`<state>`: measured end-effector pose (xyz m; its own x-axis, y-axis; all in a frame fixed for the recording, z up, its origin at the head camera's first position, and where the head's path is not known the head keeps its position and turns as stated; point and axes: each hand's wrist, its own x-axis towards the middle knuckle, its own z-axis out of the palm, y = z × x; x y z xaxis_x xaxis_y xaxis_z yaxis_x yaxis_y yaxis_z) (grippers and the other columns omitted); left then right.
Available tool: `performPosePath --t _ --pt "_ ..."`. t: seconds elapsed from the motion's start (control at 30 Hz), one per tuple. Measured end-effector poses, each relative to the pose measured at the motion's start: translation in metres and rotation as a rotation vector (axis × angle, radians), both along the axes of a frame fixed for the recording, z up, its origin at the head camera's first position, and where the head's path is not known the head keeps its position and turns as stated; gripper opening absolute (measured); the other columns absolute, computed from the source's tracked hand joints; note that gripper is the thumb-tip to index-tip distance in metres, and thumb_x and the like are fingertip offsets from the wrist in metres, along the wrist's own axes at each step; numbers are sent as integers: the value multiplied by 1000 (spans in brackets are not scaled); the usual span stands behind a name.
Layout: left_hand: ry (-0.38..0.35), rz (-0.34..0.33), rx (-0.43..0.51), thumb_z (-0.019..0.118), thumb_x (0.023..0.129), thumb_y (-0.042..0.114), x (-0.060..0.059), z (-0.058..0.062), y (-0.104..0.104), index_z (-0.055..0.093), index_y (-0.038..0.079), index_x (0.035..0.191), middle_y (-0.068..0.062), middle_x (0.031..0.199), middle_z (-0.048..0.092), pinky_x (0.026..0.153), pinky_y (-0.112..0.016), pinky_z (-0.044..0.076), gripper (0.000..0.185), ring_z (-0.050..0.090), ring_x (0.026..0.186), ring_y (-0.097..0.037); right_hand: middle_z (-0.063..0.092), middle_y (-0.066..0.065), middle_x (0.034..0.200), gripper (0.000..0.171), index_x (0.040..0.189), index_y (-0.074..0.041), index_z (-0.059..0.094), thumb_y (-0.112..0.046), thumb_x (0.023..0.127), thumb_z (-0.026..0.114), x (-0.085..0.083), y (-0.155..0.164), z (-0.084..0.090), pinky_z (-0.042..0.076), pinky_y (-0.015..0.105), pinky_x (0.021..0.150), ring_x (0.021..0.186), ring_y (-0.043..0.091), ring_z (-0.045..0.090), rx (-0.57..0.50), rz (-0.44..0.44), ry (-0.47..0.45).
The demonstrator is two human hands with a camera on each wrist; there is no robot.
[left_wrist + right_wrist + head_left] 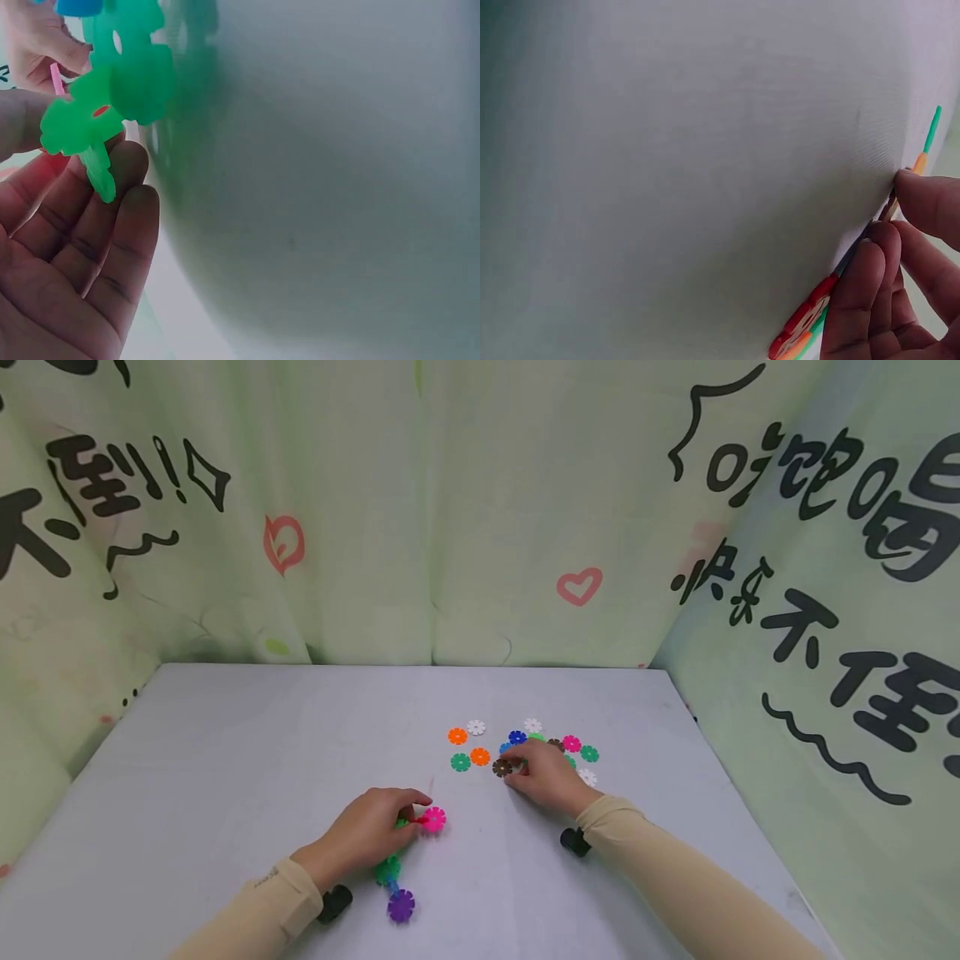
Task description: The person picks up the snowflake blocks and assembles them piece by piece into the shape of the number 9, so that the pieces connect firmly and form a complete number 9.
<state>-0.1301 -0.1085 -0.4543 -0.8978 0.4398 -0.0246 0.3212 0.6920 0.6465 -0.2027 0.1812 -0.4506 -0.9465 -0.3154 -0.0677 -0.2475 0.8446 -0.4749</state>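
In the head view, the left hand (pixel 363 828) grasps a chain of notched, flower-shaped plastic discs (pixel 393 887) over the white-covered bench (pixel 225 760); its pink disc (pixel 434 820) pokes out beyond the fingertips, while the teal-green disc (pixel 387 870) and the purple disc (pixel 401 906) at the other end lie on the person's side of the fingers. The right hand (pixel 551 774) has a brown flower-shaped plastic disc (pixel 502 767) at its fingertips, among loose pieces: two orange discs (pixel 480 757), three white discs (pixel 476 727), one dark blue disc (pixel 517 737), one lighter blue disc (pixel 506 748), one magenta disc (pixel 572 743), a second brown disc (pixel 555 744) and at least four green discs (pixel 461 762), some partly covered by that hand. The left wrist view shows what the head view mostly hides: a light green disc (pixel 79 116) gripped between thumb and fingers, a second light green piece (pixel 99 172) jutting down across the fingertips, and the teal-green one just above. The right wrist view shows the brown disc pinched edge-on between thumb and fingertips, and one red disc (pixel 804 322) beside the lower fingers, which cannot be made out in the head view.
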Motion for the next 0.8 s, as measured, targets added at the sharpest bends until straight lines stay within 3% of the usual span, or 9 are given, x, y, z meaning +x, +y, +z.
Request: performPosePath --t 0.37,0.67,0.8 --pt "25 -15 32 71 88 6 0 -1 0 71 12 119 11 81 55 67 -27 47 31 52 74 -10 57 -1 91 20 98 -11 68 -10 82 81 -3 -2 3 50 27 70 79 14 55 -17 -25 -78" --pt "13 -15 -5 76 85 12 0 0 1 70 12 119 10 80 54 64 -27 46 34 51 73 -11 60 -2 86 28 100 -11 60 -4 82 79 -2 -5 3 51 29 74 81 15 57 -71 -49 -124" --pt "1 -17 -35 81 82 18 -1 0 2 69 12 122 9 78 52 62 -27 44 41 50 72 -11 60 -3 84 22 100 -13 62 -5 85 77 6 -9 3 51 30 73 79 15 57 -114 -17 -138"
